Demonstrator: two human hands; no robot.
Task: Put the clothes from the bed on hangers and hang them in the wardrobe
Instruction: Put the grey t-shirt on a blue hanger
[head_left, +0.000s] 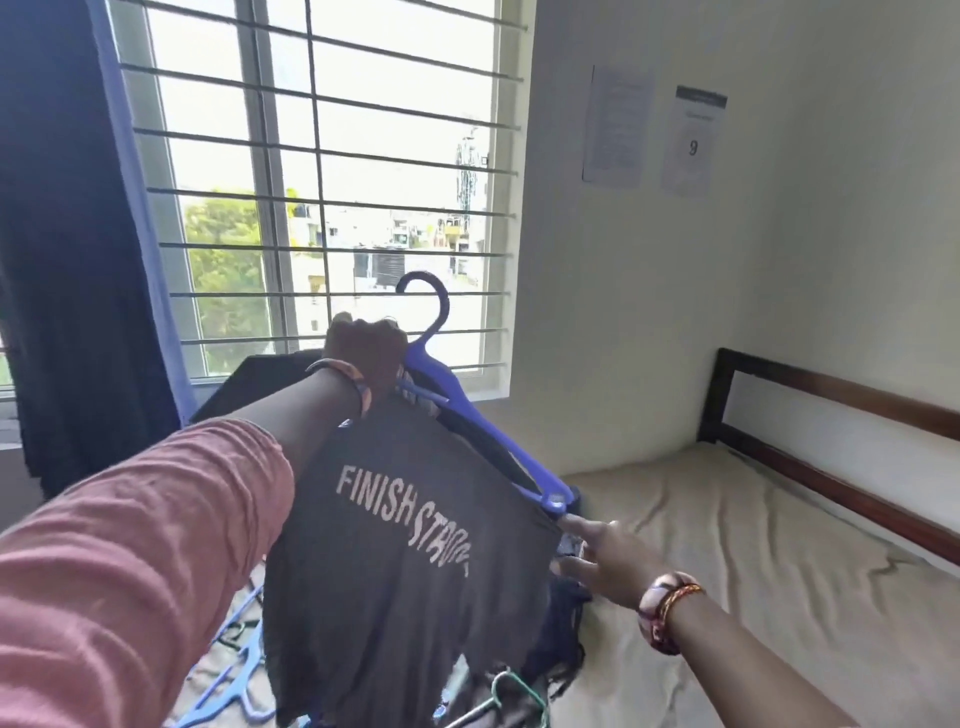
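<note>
now left hand (366, 345) grips one blue hanger (470, 415); right hand (605, 564) pinches one t-shirt (395, 561).

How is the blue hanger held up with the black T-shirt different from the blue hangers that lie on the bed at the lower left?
The blue hanger in the air is gripped by the left hand near its hook; the hangers on the bed are touched by no hand. The raised one carries the black T-shirt, whose sleeve edge the right hand holds; the lying ones seem bare. The raised one is darker blue. All are plastic.
</note>
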